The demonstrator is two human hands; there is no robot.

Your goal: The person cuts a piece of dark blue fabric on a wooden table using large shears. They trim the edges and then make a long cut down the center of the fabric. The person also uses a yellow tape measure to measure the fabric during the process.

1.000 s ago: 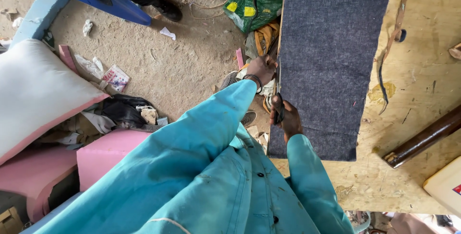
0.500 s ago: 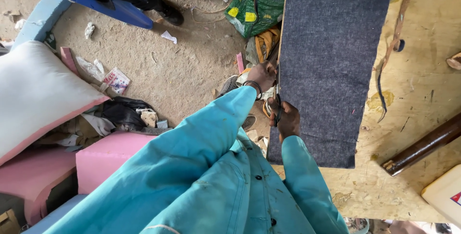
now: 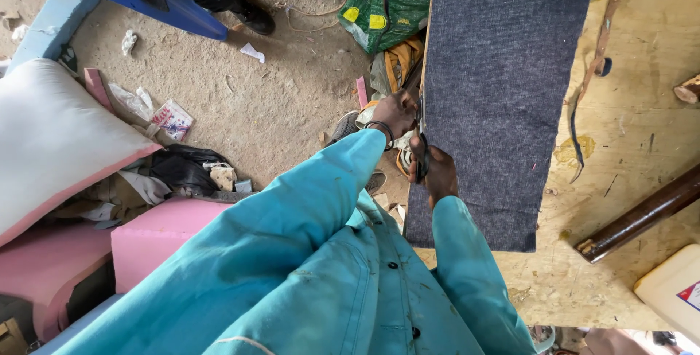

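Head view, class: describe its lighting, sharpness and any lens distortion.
Head view: soft, even daylight with no glare or hard shadows; the grey fabric and both hands, left hand and right hand, look sharp; the wide lens stretches the teal sleeves near the bottom edge.

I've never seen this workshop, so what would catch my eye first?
The dark grey fabric lying on the plywood table, upper right. At its left edge the right hand works scissors, with the left hand gripping the edge just above. On the left, pink foam blocks sit on the dirt floor.
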